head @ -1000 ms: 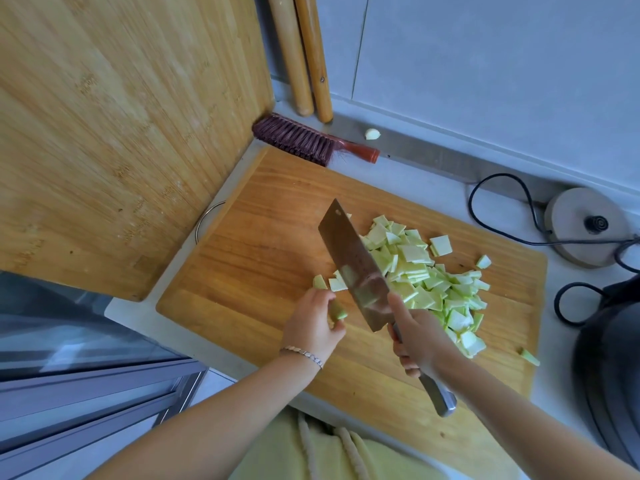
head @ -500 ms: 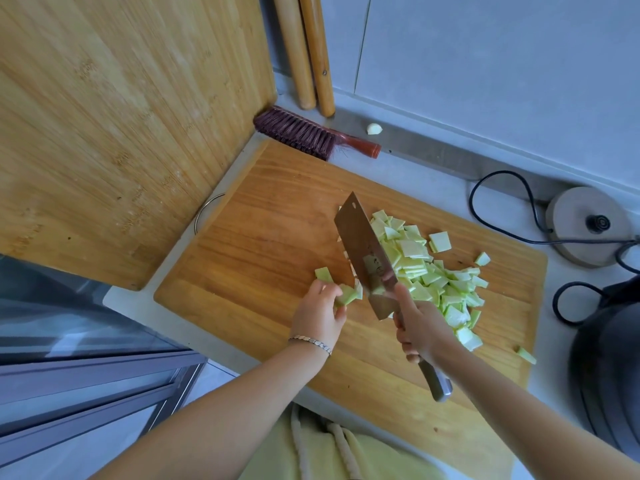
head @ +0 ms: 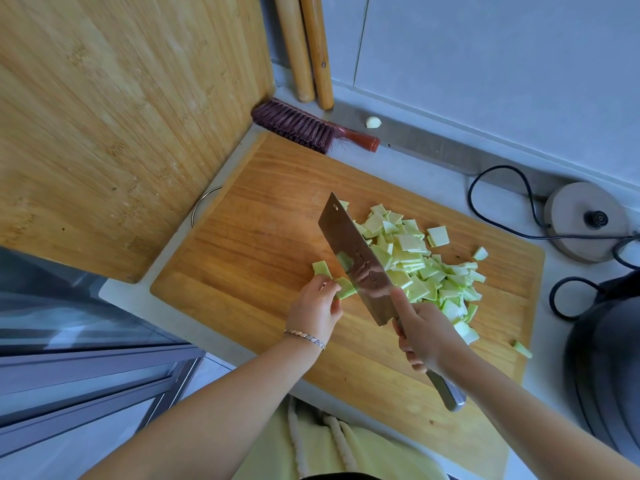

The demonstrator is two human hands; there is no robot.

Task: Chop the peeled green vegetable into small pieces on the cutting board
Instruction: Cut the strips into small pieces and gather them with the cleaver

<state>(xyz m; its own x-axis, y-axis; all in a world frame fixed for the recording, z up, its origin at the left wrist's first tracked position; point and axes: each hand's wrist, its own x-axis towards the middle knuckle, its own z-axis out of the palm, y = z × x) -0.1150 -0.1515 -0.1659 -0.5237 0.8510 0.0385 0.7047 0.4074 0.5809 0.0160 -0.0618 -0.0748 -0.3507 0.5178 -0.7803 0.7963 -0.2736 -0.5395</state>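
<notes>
A wooden cutting board (head: 263,244) lies on the counter. On its right half sits a pile of pale green chopped pieces (head: 422,265). My right hand (head: 424,336) grips the handle of a cleaver (head: 356,258), blade slanting up to the left against the pile's left side. My left hand (head: 317,306) is just left of the blade, fingertips pinching a small green vegetable piece (head: 344,287). Another loose piece (head: 321,268) lies beside it.
A large bamboo board (head: 114,126) leans upright at the left. A brush (head: 304,128) and two wooden poles (head: 306,50) are behind the board. A kettle base (head: 585,220) with black cord and a dark pot (head: 609,368) stand at the right. One stray piece (head: 522,349) lies near the board's right edge.
The cleaver has shifted slightly right and away from me toward the pile. My left hand followed it, still holding the small green piece against the blade.
</notes>
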